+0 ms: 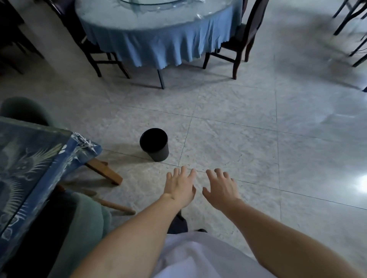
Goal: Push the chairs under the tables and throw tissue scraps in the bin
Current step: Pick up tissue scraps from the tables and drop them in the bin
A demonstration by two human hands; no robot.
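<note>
From my remote seat the pale tiled floor [248, 123] filled most of the view. At twelve o'clock stood the round table [155, 21] under a blue cloth whose skirt hung toward the floor, with a glass turntable [151, 2] on top at the upper edge. A dark wooden chair [241, 42] stood at its one o'clock side, seat partly under the cloth, and a second dark chair [95, 53] at its eleven o'clock side, likewise tucked partway beneath the skirt. More dark chair legs [351, 25] showed at two o'clock, well apart from the table.

At nine o'clock lay the corner of a near table [39, 158], glass-topped over a blue patterned cover, with light wooden legs [105, 170] splayed beneath it. A green upholstered chair [89, 224] sat at seven o'clock, just beside that table's edge; another green chair back [23, 109] rose behind the table at ten o'clock.

The black bin [155, 143] stood upright on the floor near centre, at about eleven o'clock from the hands, its inside too dark to read.

The left hand [179, 187] was held palm down over the floor, fingers spread and nearly straight, holding nothing. The right hand [221, 189], just beside it but not touching, was the same: fingers loosely spread, nothing in its grasp. I saw no tissue scraps in either hand.
</note>
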